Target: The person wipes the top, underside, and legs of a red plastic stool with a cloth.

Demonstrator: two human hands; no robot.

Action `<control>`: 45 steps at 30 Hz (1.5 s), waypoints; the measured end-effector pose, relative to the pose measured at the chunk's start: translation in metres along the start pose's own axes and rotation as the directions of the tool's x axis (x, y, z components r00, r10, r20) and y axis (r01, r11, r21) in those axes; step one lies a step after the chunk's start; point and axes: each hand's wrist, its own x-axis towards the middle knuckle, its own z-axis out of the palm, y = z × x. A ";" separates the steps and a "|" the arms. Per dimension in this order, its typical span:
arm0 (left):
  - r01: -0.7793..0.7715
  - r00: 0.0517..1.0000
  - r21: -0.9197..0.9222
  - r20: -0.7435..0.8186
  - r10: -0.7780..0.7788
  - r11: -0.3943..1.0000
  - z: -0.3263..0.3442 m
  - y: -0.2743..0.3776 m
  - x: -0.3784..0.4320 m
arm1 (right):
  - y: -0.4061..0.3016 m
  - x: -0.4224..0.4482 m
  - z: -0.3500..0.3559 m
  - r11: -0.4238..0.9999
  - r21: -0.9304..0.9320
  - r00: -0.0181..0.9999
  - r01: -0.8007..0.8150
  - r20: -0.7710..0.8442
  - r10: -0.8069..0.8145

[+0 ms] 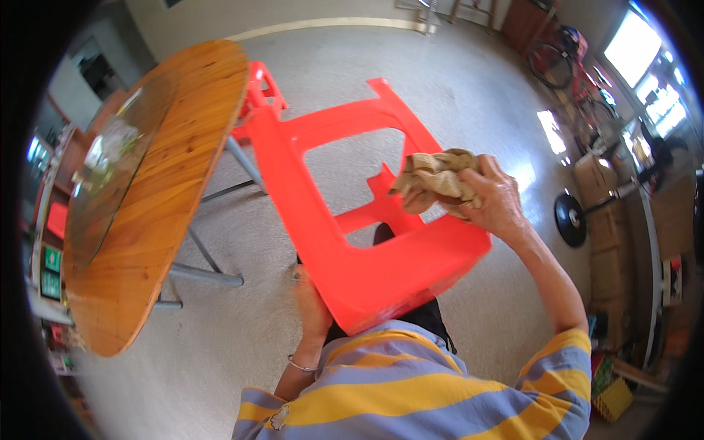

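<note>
A red plastic stool (pixel 352 280) is tipped on its side in front of my body, its seat end against my striped shirt and its legs pointing away. My left hand (pixel 312 308) grips the stool at its near left side; some of the fingers are hidden behind the plastic. In my right hand (pixel 493 199) is a crumpled tan cloth (pixel 437 176), pressed on or very close to the stool's right side. The cloth covers that part of the frame.
To the left stands an oval wooden table (pixel 181 148) with a glass turntable (pixel 129 165) and metal legs. Another red stool (pixel 267 91) is beyond it. On the right are cardboard boxes (pixel 605 236), a round black disc (pixel 570 219) on a bar and a bicycle (pixel 583 82).
</note>
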 end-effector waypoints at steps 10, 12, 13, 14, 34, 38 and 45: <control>0.070 0.991 -0.088 0.118 -0.060 0.994 -0.062 -0.011 0.036 | 0.005 -0.003 0.006 0.945 0.326 0.999 -0.031 -0.021 0.040; -0.071 0.997 -0.100 -0.047 0.067 0.992 -0.079 -0.008 0.075 | 0.000 -0.007 0.001 0.940 0.338 0.998 -0.037 -0.037 0.053; -0.184 0.974 -0.117 -0.152 0.166 0.976 -0.086 0.005 0.109 | -0.003 -0.007 0.001 0.935 0.353 0.997 -0.045 -0.039 0.062; -0.247 0.957 -0.053 -0.171 0.235 0.968 -0.087 0.016 0.144 | -0.003 -0.009 -0.001 0.935 0.353 0.997 -0.042 -0.043 0.061; 0.376 0.916 -0.743 0.207 -0.344 0.553 -0.022 -0.006 0.145 | 0.023 -0.063 0.032 0.549 0.792 0.852 -0.266 -0.073 0.518; 0.361 0.932 -0.880 0.328 -0.155 0.310 0.007 0.016 0.125 | 0.025 -0.060 0.039 0.566 0.789 0.848 -0.238 -0.116 0.518; 0.301 0.912 -0.933 0.342 0.226 0.197 0.013 -0.005 0.135 | 0.043 -0.052 0.040 0.287 0.952 0.835 -0.103 -0.074 0.546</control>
